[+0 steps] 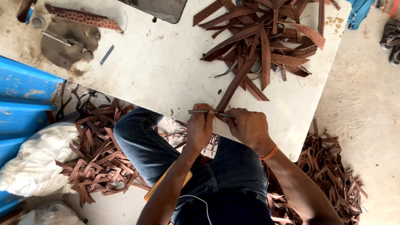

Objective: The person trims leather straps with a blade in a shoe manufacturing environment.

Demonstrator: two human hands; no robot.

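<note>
My left hand [199, 127] grips a thin metal tool [208, 112] lying along the near edge of the white table [158, 71]. My right hand [249, 126] pinches the near end of a long brown leather strip [235, 85] beside the tool's tip. That strip runs up into a heap of brown leather strips [262, 37] at the far right of the table. My legs in blue jeans [141, 141] sit under the table edge.
Cut leather pieces [96, 158] are piled on the floor at the left, with more offcuts [333, 175] on the right. A white sack [37, 162] and a blue panel [21, 100] stand left. Dark leather scraps [66, 41] lie at the table's far left.
</note>
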